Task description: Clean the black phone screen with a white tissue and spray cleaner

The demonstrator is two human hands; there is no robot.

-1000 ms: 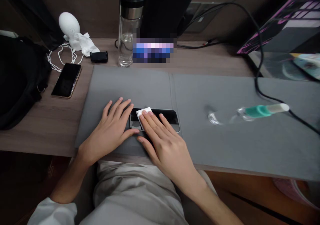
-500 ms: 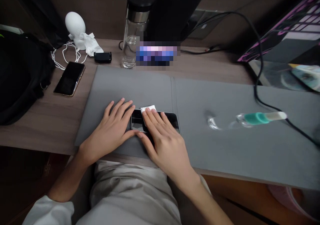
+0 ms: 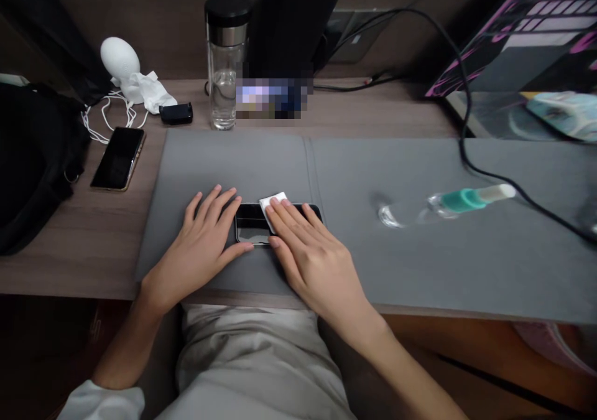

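Note:
A black-screened smartphone [image 3: 253,224] lies sideways on the grey desk mat [image 3: 233,158], in front of me. My right hand [image 3: 314,246] lies across it, its fingers held close together and pressing a folded white tissue [image 3: 275,199] to the screen. The tissue juts a little past the phone's far edge, and its rest is hidden under my fingers. My left hand [image 3: 200,236] is open with fingers spread on the mat, the index fingertip and thumb touching or close to the phone's left end.
Right of my hands, a clear bottle with a green-collared pump [image 3: 464,200] lies on its side. A black cable [image 3: 489,172] crosses the mat. Farther back stands a glass water bottle [image 3: 224,90]. At left lie another phone [image 3: 119,158], a small black device [image 3: 176,114] and a black bag [image 3: 37,171].
My right hand and the tissue have slid to the right along the phone's screen. My left hand keeps its place by the left end. The whole view has shifted slightly.

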